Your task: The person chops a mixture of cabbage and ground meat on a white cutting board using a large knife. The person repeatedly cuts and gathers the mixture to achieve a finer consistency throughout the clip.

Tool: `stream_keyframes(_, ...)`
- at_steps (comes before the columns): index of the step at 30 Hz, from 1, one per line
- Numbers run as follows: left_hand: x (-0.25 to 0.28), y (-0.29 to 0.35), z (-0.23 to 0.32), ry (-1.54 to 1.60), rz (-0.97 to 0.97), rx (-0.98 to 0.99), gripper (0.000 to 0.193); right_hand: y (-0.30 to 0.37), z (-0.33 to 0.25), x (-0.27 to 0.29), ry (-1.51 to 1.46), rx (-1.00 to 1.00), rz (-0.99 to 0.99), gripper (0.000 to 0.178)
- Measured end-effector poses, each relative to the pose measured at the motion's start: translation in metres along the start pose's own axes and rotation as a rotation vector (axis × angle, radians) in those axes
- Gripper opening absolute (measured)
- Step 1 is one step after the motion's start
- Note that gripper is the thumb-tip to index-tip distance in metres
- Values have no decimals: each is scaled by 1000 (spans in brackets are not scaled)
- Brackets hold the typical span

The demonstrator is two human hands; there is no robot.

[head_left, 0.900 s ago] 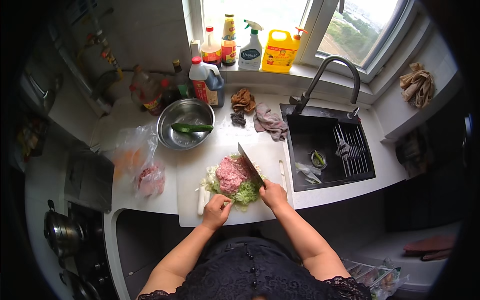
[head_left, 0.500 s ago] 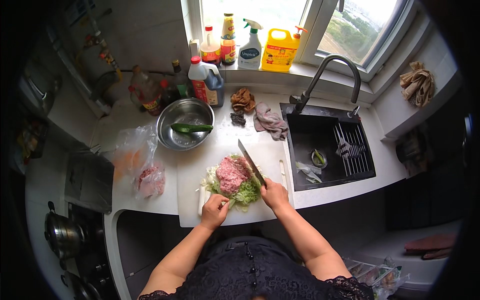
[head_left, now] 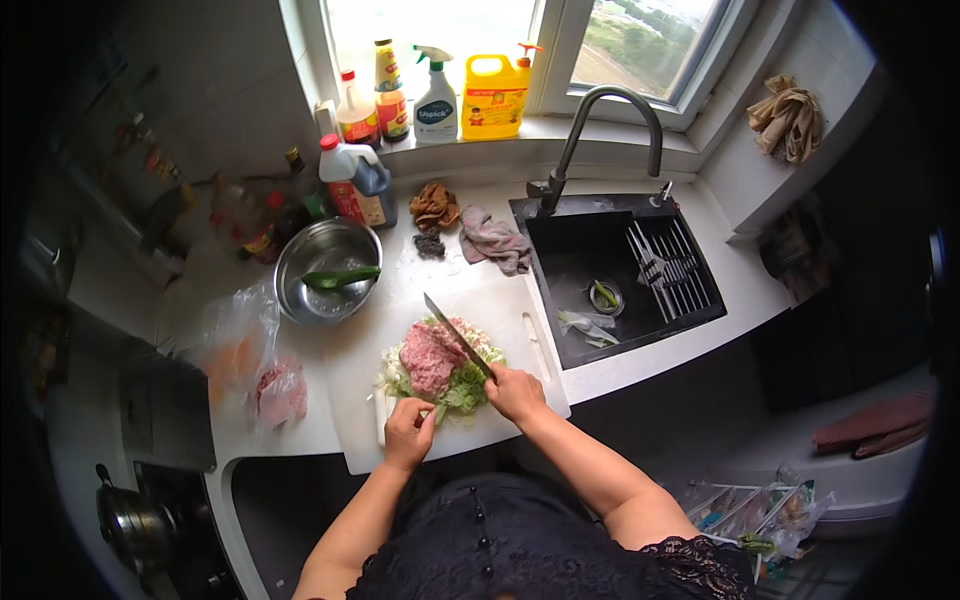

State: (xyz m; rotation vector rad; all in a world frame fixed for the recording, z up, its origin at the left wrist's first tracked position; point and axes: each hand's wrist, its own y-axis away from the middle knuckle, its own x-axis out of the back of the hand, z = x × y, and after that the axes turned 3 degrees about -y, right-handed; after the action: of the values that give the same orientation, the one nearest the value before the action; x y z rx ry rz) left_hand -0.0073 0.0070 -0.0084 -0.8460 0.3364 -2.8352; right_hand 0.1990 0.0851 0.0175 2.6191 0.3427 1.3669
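Note:
My right hand (head_left: 517, 393) grips a kitchen knife (head_left: 460, 340), its blade slanting along the right side of a mound of pink minced meat (head_left: 430, 360). Shredded pale green vegetable (head_left: 465, 390) surrounds the meat on a white cutting board (head_left: 500, 425). My left hand (head_left: 408, 436) is closed at the near edge of the pile, fingertips curled together by the greens; what they hold, if anything, is too small to make out. A white stalk-like piece (head_left: 381, 415) lies beside the pile, left of my left hand.
Behind the board at left, a steel bowl (head_left: 328, 305) holds a green cucumber-like vegetable (head_left: 342, 277). A plastic bag with minced meat (head_left: 280, 392) lies left. The black sink (head_left: 545, 340) is at right, a cloth (head_left: 495, 240) beside it. Bottles (head_left: 436, 105) line the windowsill.
My view has turned, so the counter sits farther left and tilted. The knife's blade now lies closer against the meat's right side. My left hand stays by the pile's near edge.

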Motion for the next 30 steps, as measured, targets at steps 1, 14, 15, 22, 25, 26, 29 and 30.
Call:
stream_keyframes(1, 0, -2, 1, 1, -10, 14, 11, 1, 1, -2, 29, -12, -10, 26)
stream_keyframes(14, -20, 12, -12, -375, -89, -52, 20, 14, -7, -8, 5, 53, 26, 25)
stream_keyframes(15, -19, 12, -11, -395, -91, -59, 20, 16, -10, -7, -9, 55, 25, 25)
stream_keyframes(22, -22, 14, -14, -507, -101, -49, 25, 8, -3, -12, 13, 44, 47, 24)
stream_keyframes(25, -23, 16, -14, -531, -117, -17, 27, 9, -11, -6, -11, 14, 60, 24)
stream_keyframes(26, -23, 16, -13, -536, -127, -8, 27, 10, -10, -6, -16, 9, 64, 23)
stream_keyframes(29, -25, 13, -11, -550, -140, -12, 27, 1, 10, -21, -3, 20, 62, 22)
stream_keyframes(30, -24, 14, -12, -558, -141, -8, 27, 1, 7, -19, 7, 26, 59, 22)
